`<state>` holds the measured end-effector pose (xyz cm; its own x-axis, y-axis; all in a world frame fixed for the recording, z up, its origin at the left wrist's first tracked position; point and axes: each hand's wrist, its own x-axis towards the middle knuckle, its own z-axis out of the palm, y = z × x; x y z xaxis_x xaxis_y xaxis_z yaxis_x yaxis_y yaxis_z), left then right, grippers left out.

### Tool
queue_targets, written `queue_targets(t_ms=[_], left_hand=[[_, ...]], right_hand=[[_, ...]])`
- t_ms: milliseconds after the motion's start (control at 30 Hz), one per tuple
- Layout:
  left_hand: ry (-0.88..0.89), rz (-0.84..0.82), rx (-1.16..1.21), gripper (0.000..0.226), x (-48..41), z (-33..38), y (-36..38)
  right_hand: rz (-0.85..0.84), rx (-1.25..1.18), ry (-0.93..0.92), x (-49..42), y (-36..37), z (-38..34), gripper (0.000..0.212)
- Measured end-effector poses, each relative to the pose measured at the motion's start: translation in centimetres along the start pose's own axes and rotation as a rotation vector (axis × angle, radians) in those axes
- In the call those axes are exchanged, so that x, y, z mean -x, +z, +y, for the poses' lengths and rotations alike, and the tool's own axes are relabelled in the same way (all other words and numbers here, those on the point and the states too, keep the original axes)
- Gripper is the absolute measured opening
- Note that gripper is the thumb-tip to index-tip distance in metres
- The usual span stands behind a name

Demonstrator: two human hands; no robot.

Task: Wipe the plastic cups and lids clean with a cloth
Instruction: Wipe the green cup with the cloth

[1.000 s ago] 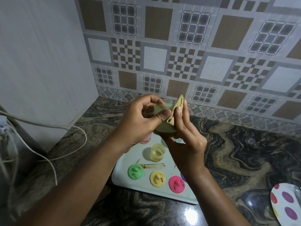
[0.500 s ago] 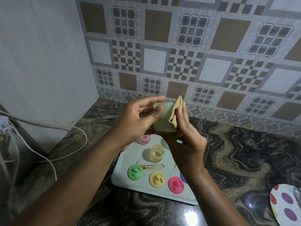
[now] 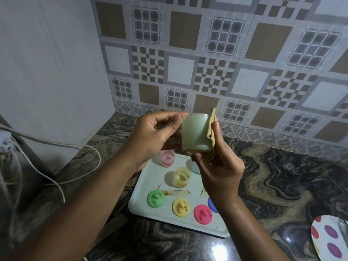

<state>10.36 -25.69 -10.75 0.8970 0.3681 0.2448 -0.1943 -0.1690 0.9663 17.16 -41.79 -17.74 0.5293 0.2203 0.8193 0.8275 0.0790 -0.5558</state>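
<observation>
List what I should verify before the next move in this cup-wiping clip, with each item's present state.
1. Green cup secure: ok, left hand grips its edge, clear of the tray.
2. Cloth on cup: ok, right hand presses it to the cup's side.
3. Green cup clean: cannot tell, inside hidden.
4. Lids wiped: not ok, green lid and yellow lid carry brown marks.
5. Tray clean: not ok, brown smears lie near the yellow cup.
</observation>
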Motion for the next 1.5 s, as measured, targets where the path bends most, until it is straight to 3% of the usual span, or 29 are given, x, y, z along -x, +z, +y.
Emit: queue_targets(t_ms=[100, 233, 367, 467, 567, 667, 767, 900, 1033, 1133, 1200, 1333, 1500], left_hand=[[-0.043, -0.004, 0.077, 0.019, -0.3, -0.2, -0.1], [0.091, 0.026, -0.129, 0.013, -0.3, 0.2, 0.3], [0.104, 0.045, -0.077, 0.025, -0.2, 0.3, 0.2], [0.021, 0.003, 0.049, 0.020, -0.5, -0.1, -0.2], [0.004, -0.019, 0.132, 0.017, -0.6, -0.2, -0.1], [0.080, 0.010, 0.008, 0.020, -0.3, 0.0, 0.0], [0.107, 0.018, -0.040, 0.031, -0.2, 0.0, 0.2], [0.021, -0.013, 0.092, 0.022, -0.5, -0.3, -0.2], [0.062, -0.004, 0.059, 0.015, -0.6, -0.3, 0.0], [0.124, 0.027, -0.092, 0.029, -0.1, 0.0, 0.6], [0.098, 0.038, -0.056, 0.035, 0.0, 0.0, 0.6], [0.044, -0.002, 0.049, 0.021, -0.4, -0.5, 0.0], [0.069, 0.011, 0.004, 0.018, 0.0, -0.4, 0.4]], right_hand=[[-0.009, 0.005, 0.003, -0.2, 0.4, -0.1, 0.065], [-0.057, 0.189, -0.155, -0.1, 0.5, 0.3, 0.063], [0.018, 0.103, -0.060, 0.1, 0.6, 0.3, 0.063], [0.075, -0.016, 0.055, -0.1, 0.9, 0.0, 0.067], [0.053, 0.089, -0.021, -0.3, 0.8, 0.2, 0.065], [-0.016, 0.226, -0.137, -0.1, 0.8, 0.3, 0.059], [0.002, 0.178, -0.104, -0.1, 0.9, 0.2, 0.061], [0.060, 0.061, 0.025, -0.2, 0.8, 0.2, 0.067], [-0.007, 0.196, -0.077, 0.2, 0.7, 0.7, 0.068], [-0.037, 0.215, -0.113, 0.3, 0.6, 0.2, 0.063], [-0.006, 0.168, -0.076, 0.2, 0.7, 0.0, 0.061], [0.075, 0.099, 0.020, -0.1, 0.9, 0.2, 0.065], [-0.022, 0.254, -0.123, 0.2, 0.4, -0.1, 0.058]])
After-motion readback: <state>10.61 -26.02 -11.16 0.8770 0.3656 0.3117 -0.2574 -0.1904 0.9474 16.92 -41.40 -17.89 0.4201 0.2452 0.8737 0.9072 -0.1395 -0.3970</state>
